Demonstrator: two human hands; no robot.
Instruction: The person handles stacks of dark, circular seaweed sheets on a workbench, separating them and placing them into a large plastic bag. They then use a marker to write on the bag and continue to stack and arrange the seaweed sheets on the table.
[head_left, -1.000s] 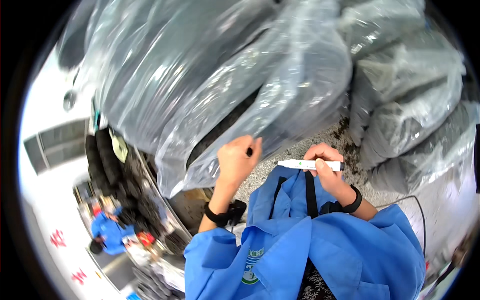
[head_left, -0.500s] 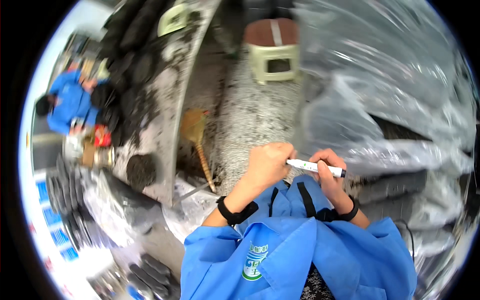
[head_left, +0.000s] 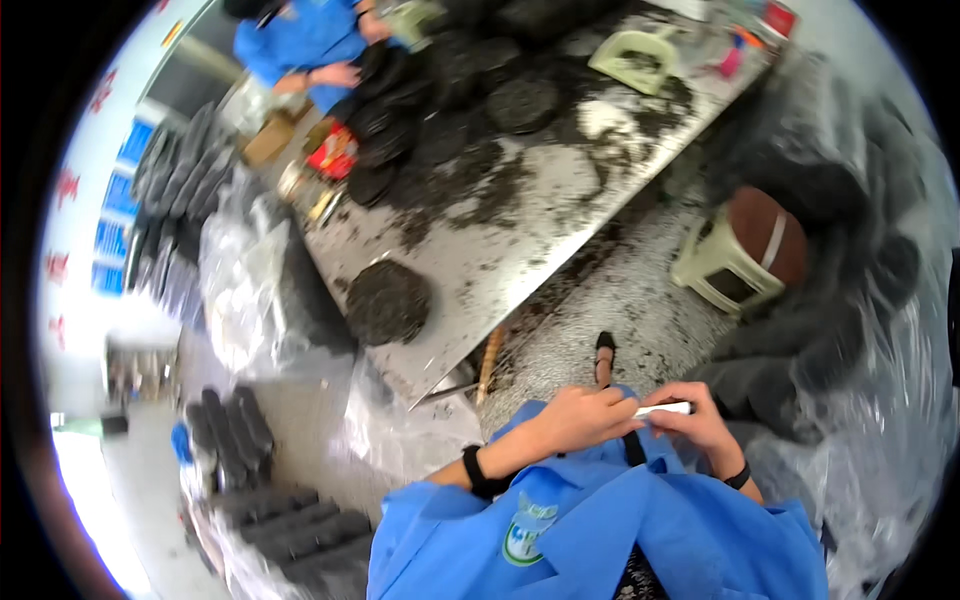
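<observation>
A white marker pen (head_left: 668, 409) with a dark end lies crosswise in front of my blue jacket. My right hand (head_left: 702, 418) holds its barrel, fingers curled around it. My left hand (head_left: 588, 418) is closed at the pen's left end, and the fingers hide that end. Whether a cap sits inside the left hand cannot be made out. Both hands are close together over my jacket front, beyond the near corner of a metal-topped table (head_left: 545, 235).
A dark round block (head_left: 388, 302) sits near the table corner, with dark crumbs and a pale green dustpan (head_left: 636, 62) farther back. A co-worker in blue (head_left: 305, 45) handles dark discs at the far left. A brown-seated stool (head_left: 765, 235) and plastic-wrapped dark rolls (head_left: 800, 350) stand right.
My view has turned left, bringing more of the table into sight. Both hands have moved lower in the picture and nearer each other, with the pen still between them.
</observation>
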